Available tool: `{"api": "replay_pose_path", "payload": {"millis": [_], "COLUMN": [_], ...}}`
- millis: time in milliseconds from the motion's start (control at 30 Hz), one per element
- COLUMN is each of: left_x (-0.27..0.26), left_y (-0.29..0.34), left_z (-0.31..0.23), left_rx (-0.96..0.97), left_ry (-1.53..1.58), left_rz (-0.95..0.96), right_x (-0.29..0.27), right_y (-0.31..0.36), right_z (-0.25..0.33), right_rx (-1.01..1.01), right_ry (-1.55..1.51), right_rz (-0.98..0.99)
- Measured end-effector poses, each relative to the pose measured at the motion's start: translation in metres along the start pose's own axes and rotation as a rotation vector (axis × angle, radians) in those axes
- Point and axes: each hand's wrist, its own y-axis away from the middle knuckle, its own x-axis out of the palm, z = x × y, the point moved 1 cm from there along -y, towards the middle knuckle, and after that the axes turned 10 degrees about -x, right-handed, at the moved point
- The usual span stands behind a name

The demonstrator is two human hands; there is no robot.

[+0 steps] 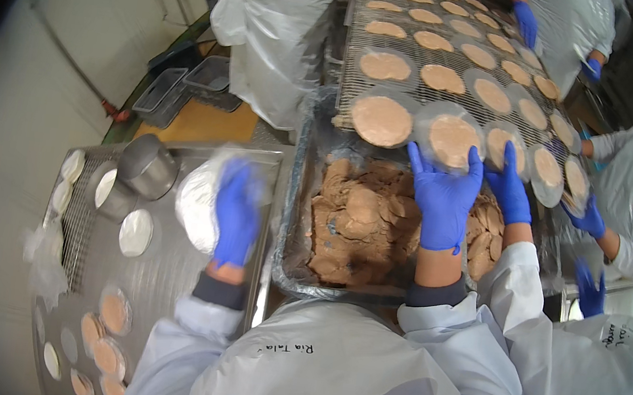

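My left hand (237,211), gloved in blue and smeared by motion, is over the right side of a white round pile (198,199) on the metal tray. Whether its fingers grip anything is unclear. My right hand (442,202), also blue-gloved, holds the near edge of a translucent disc carrying a flat pinkish-brown patty (454,140). Two digits show at the disc's sides; the others seem hidden beneath it. Just right of it, a co-worker's gloved hand (511,189) touches another patty (502,144) at the near edge of the wire-mesh conveyor (365,44).
Below my right hand, a deep tub (288,234) holds a heap of patty mix (357,219). The metal tray (176,291) at left bears steel cylinders (148,166), a white disc (136,232) and several patties (115,311). Co-workers stand around the conveyor; one hand (587,217) reaches its right side.
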Motion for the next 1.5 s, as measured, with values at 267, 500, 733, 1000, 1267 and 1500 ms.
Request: {"api": "replay_pose_path", "payload": {"millis": [267, 500, 733, 1000, 1267, 1500], "left_x": [0.166, 0.166, 0.154, 0.135, 0.18, 0.092], "left_y": [-0.042, 0.01, 0.012, -0.028, -0.04, 0.013], "left_z": [0.058, 0.015, 0.028, 0.04, 0.04, 0.048], "left_rx": [-0.46, -0.721, -0.574, -0.705, -0.508, -0.559], "left_ry": [0.283, 0.572, 0.301, 0.66, 0.66, 0.628], "left_rz": [0.489, 0.472, 0.483, 0.517, 0.499, 0.335], "right_x": [-0.038, -0.007, -0.019, -0.074, -0.032, -0.04], "right_y": [-0.009, 0.021, 0.036, 0.008, -0.038, -0.031], "right_z": [0.029, 0.029, -0.021, 0.011, 0.004, 0.05], "right_rx": [-0.09, -0.276, -0.355, -0.154, 0.009, -0.446], "right_ry": [0.175, 0.463, 0.909, 0.659, 0.086, 0.542], "right_rz": [-0.017, 0.234, 0.332, -0.064, 0.051, 0.256]}}
